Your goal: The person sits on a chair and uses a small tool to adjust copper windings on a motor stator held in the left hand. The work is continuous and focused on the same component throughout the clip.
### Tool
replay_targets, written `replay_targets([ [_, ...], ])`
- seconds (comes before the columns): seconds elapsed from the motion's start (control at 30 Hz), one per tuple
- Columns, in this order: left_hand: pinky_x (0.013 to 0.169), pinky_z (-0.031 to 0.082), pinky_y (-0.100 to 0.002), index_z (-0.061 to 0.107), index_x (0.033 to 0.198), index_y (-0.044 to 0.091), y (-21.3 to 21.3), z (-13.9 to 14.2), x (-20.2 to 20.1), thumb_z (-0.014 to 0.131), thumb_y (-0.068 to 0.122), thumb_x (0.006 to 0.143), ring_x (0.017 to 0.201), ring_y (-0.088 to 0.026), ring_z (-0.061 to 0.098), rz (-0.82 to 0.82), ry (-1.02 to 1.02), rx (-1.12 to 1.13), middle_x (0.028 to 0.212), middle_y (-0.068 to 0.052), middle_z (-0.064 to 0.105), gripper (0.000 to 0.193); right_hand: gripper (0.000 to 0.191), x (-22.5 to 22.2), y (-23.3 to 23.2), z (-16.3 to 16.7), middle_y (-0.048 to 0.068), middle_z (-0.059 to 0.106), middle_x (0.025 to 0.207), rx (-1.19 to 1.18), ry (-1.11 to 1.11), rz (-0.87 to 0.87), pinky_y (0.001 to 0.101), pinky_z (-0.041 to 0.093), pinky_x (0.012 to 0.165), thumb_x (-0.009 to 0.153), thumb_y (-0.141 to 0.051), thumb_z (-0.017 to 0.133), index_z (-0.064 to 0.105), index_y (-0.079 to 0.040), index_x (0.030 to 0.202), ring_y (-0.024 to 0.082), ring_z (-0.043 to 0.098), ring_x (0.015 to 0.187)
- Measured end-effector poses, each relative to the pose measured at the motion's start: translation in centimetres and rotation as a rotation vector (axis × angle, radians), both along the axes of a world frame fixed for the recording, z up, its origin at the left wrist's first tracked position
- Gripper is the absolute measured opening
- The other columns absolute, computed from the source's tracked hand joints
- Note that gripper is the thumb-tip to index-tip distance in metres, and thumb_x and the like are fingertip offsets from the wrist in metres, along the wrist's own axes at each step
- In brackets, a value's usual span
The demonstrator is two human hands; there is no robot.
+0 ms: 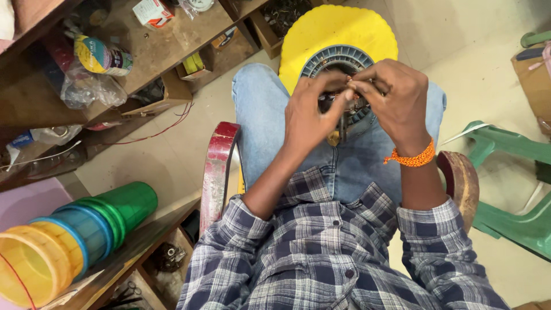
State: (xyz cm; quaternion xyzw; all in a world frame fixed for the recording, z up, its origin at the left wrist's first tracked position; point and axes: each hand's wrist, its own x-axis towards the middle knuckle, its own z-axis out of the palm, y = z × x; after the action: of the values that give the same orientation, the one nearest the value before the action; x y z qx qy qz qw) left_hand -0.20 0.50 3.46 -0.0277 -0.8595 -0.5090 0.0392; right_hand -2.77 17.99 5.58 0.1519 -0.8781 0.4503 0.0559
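Pinching with left hand (310,117), fingertips pressed together on thin wire (348,80) at the stator (338,60), resting on the lap against a yellow disc (338,28). Closed likewise with right hand (393,95), fingers curled tight on the same wire, touching the left fingertips; orange wristband (410,158) below.

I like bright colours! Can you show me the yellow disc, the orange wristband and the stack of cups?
yellow disc (344,28): head view, its upper face.
orange wristband (414,158): head view, the beaded band.
stack of cups (86,229): head view, the blue cup's side.
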Motion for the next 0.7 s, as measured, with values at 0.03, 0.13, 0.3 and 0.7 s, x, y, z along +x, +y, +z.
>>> replay_targets([
  [0.03, 0.094, 0.056, -0.038, 0.062, 0.126, 0.012, 0.0, 0.1, -0.6, 0.079, 0.022, 0.091, 0.105, -0.028, 0.071, -0.018, 0.005, 0.072, 0.108, -0.005, 0.079, 0.040, 0.011, -0.1, 0.0, -0.1, 0.012, 0.072, 0.092, 0.018, 0.009, -0.020, 0.0290, 0.052, 0.066, 0.095, -0.001, 0.083, 0.074, 0.001, 0.100, 0.018, 0.068, 0.077],
  [0.13, 0.093, 0.059, -0.035, 0.038, 0.148, 0.012, 0.1, -0.1, -1.9, 0.076, 0.013, 0.091, 0.102, -0.023, 0.077, -0.081, -0.065, 0.295, 0.103, -0.007, 0.079, 0.069, 0.016, -0.2, 0.0, -0.2, 0.011, 0.067, 0.086, 0.046, 0.027, -0.063, 0.0315, 0.043, 0.061, 0.091, -0.001, 0.087, 0.072, 0.002, 0.095, 0.018, 0.057, 0.069],
  [0.3, 0.080, 0.059, -0.029, 0.017, 0.156, 0.014, 0.0, -1.3, -3.8, 0.068, -0.003, 0.090, 0.084, -0.009, 0.072, -0.268, -0.318, 0.723, 0.094, -0.009, 0.075, 0.086, 0.016, 0.4, 0.0, 0.2, 0.010, 0.061, 0.081, -0.008, 0.019, -0.144, 0.0327, 0.039, 0.061, 0.092, -0.002, 0.088, 0.073, 0.000, 0.096, 0.017, 0.052, 0.067],
  [0.7, 0.084, 0.049, -0.024, 0.023, 0.150, 0.013, -5.2, -4.2, -5.8, 0.070, 0.002, 0.106, 0.095, -0.008, 0.064, -0.767, -0.166, 0.640, 0.103, -0.006, 0.073, 0.065, 0.009, 6.8, -4.5, -0.7, 0.006, 0.061, 0.072, -0.154, -0.132, -0.328, 0.0283, 0.037, 0.055, 0.093, -0.003, 0.080, 0.073, 0.002, 0.096, 0.010, 0.047, 0.059],
])
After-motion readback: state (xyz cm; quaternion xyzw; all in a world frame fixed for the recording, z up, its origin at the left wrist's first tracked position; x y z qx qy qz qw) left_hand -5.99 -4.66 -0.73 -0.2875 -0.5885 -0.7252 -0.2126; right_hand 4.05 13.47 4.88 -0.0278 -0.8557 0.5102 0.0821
